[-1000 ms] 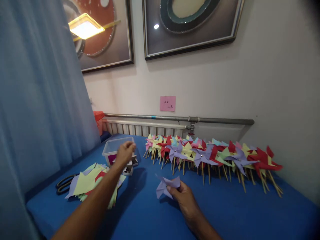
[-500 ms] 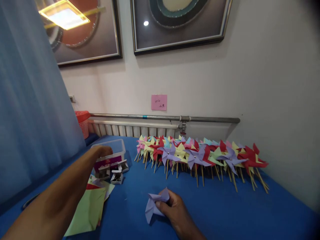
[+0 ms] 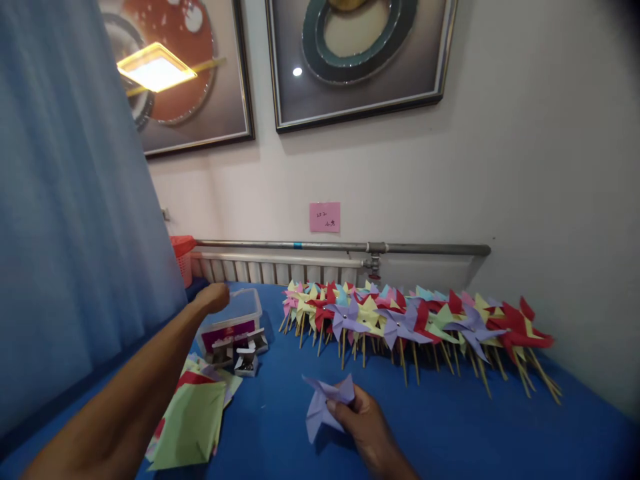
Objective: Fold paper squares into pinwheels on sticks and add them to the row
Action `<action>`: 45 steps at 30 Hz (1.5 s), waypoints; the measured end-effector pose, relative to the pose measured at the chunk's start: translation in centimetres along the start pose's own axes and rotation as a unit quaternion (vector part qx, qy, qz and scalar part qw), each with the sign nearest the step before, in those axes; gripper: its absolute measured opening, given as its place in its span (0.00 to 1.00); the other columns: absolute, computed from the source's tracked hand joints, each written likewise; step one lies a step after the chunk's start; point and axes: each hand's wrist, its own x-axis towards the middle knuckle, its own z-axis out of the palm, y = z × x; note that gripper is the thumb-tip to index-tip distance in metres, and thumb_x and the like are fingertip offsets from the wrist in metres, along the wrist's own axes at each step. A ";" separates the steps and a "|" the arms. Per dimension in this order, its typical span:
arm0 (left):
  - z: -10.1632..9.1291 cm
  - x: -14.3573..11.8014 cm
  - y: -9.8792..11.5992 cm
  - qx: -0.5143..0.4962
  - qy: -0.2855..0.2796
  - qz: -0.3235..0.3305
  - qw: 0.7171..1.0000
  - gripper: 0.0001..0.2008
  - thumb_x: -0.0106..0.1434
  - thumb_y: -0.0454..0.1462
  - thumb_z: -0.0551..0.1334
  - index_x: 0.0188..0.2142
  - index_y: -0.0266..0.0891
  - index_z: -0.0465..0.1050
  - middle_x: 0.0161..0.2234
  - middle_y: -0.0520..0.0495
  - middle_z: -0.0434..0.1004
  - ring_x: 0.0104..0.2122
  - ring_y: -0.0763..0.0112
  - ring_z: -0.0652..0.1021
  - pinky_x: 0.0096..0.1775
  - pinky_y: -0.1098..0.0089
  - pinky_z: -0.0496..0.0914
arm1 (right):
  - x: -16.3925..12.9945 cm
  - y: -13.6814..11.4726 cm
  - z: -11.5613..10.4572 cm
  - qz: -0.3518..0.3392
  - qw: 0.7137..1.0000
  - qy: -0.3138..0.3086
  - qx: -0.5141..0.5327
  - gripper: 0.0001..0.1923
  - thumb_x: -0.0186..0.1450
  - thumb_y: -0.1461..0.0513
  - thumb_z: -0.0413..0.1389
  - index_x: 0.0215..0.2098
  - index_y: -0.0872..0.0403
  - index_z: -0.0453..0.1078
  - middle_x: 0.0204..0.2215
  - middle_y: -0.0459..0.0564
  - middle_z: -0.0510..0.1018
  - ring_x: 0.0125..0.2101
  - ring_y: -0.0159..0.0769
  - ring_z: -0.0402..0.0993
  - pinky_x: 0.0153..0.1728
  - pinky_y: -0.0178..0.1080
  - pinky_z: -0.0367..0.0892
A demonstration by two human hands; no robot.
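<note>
My right hand (image 3: 364, 415) pinches a folded purple paper pinwheel (image 3: 320, 407) near its middle, thumb on top, just above the blue table. My left hand (image 3: 216, 298) is raised over the back left rim of a clear plastic box (image 3: 245, 308) with a purple label. Its fingers are curled in, and whatever they hold is hidden from me. Small open cardboard boxes stand in front of the plastic box; one white box (image 3: 246, 363) has small dark metal bits inside. Below my left forearm lies a stack of coloured paper sheets (image 3: 193, 423), pale green on top.
Many finished pinwheels (image 3: 400, 323) on wooden sticks form a long row along the back right of the blue table cover (image 3: 280, 427). Behind it run a radiator and a metal pipe (image 3: 335, 247). A blue curtain (image 3: 90, 200) hangs at left, near a red basket (image 3: 184, 257).
My left hand has risen out of the plastic box to above its rim. My right hand keeps hold of the pinwheel. The whole view has shifted slightly, moving things right and down.
</note>
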 end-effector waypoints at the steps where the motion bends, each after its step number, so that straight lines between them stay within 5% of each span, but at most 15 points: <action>1: -0.7 -0.6 0.4 -0.022 -0.001 0.006 1.000 0.15 0.58 0.32 0.59 0.16 0.40 0.67 0.13 0.53 0.65 0.24 0.67 0.73 0.30 0.74 0.64 | 0.1 0.0 -0.1 -0.002 1.000 0.012 0.013 0.25 0.46 0.50 0.73 0.37 0.54 0.80 0.32 0.51 0.84 0.33 0.42 0.77 0.39 0.42 0.70; 4: -1.1 -4.3 1.6 -0.186 -0.026 0.027 0.982 0.08 0.56 0.34 0.65 0.22 0.39 0.69 0.16 0.54 0.69 0.20 0.70 0.71 0.27 0.74 0.63 | 0.3 -0.2 -0.1 0.008 0.998 0.041 0.051 0.27 0.44 0.51 0.75 0.38 0.55 0.81 0.33 0.53 0.85 0.34 0.44 0.79 0.40 0.44 0.71; 5: -0.6 -6.1 2.0 -0.291 -0.046 0.030 0.955 0.08 0.56 0.36 0.66 0.25 0.39 0.69 0.17 0.54 0.70 0.19 0.72 0.70 0.26 0.74 0.63 | 0.2 -0.5 -0.1 0.013 0.997 0.044 0.062 0.27 0.44 0.51 0.76 0.38 0.55 0.81 0.33 0.52 0.85 0.34 0.45 0.80 0.41 0.44 0.71; 7: 1.4 -10.1 3.0 -0.503 -0.096 0.030 0.858 0.13 0.54 0.42 0.70 0.29 0.38 0.70 0.19 0.55 0.71 0.17 0.74 0.69 0.24 0.74 0.63 | -0.3 -1.2 0.2 0.025 0.995 0.046 0.080 0.25 0.45 0.51 0.76 0.38 0.55 0.82 0.32 0.52 0.85 0.35 0.46 0.80 0.42 0.45 0.73; 10: 5.3 -15.0 4.2 -0.654 -0.165 0.016 0.738 0.20 0.49 0.46 0.76 0.32 0.37 0.72 0.25 0.51 0.76 0.21 0.73 0.75 0.25 0.73 0.67 | -1.3 -2.6 0.6 0.041 0.992 0.045 0.109 0.23 0.47 0.53 0.76 0.37 0.55 0.82 0.31 0.52 0.84 0.36 0.46 0.81 0.43 0.45 0.74; 14: 9.1 -17.8 4.9 -0.699 -0.218 -0.045 0.680 0.22 0.45 0.45 0.79 0.31 0.35 0.73 0.28 0.47 0.79 0.25 0.69 0.79 0.29 0.71 0.72 | -2.0 -3.7 0.7 0.049 0.990 0.067 0.117 0.20 0.48 0.54 0.75 0.36 0.53 0.81 0.33 0.50 0.84 0.36 0.43 0.80 0.41 0.43 0.74; 19: 10.6 -18.0 4.5 -0.676 -0.251 -0.090 0.686 0.23 0.41 0.43 0.81 0.28 0.35 0.73 0.28 0.47 0.80 0.27 0.69 0.80 0.32 0.70 0.73 | -1.7 -4.0 0.2 0.074 0.985 0.093 0.128 0.22 0.46 0.53 0.76 0.36 0.52 0.80 0.37 0.49 0.84 0.40 0.43 0.80 0.42 0.43 0.74; 28: 11.0 -18.5 4.6 -0.643 -0.276 -0.065 0.712 0.23 0.41 0.45 0.79 0.26 0.37 0.71 0.18 0.50 0.74 0.18 0.73 0.73 0.23 0.73 0.66 | -1.8 -4.3 0.6 0.074 0.986 0.091 0.119 0.22 0.44 0.53 0.77 0.34 0.52 0.81 0.34 0.49 0.85 0.41 0.45 0.81 0.43 0.44 0.74; 35: 11.8 -18.9 4.4 -0.621 -0.320 -0.093 0.709 0.23 0.42 0.46 0.78 0.29 0.36 0.71 0.25 0.48 0.77 0.21 0.72 0.76 0.25 0.72 0.69 | -1.7 -3.9 -0.6 0.095 0.971 0.121 0.185 0.20 0.44 0.57 0.78 0.32 0.51 0.79 0.38 0.46 0.85 0.41 0.40 0.80 0.46 0.43 0.77; 41: 12.8 -19.8 5.0 -0.530 -0.324 -0.074 0.780 0.16 0.46 0.44 0.72 0.29 0.36 0.73 0.24 0.50 0.76 0.14 0.80 0.65 0.17 0.75 0.50 | -1.3 -3.6 -1.5 0.089 0.965 0.117 0.216 0.17 0.48 0.60 0.76 0.34 0.49 0.78 0.34 0.43 0.83 0.38 0.37 0.80 0.42 0.40 0.79; 45: 13.3 -20.0 5.2 -0.482 -0.313 -0.069 0.815 0.17 0.51 0.49 0.69 0.29 0.37 0.75 0.21 0.52 0.73 0.15 0.80 0.62 0.19 0.74 0.48 | -1.0 -3.7 -1.8 0.084 0.962 0.124 0.229 0.16 0.50 0.61 0.75 0.34 0.48 0.77 0.33 0.43 0.83 0.38 0.38 0.80 0.40 0.40 0.79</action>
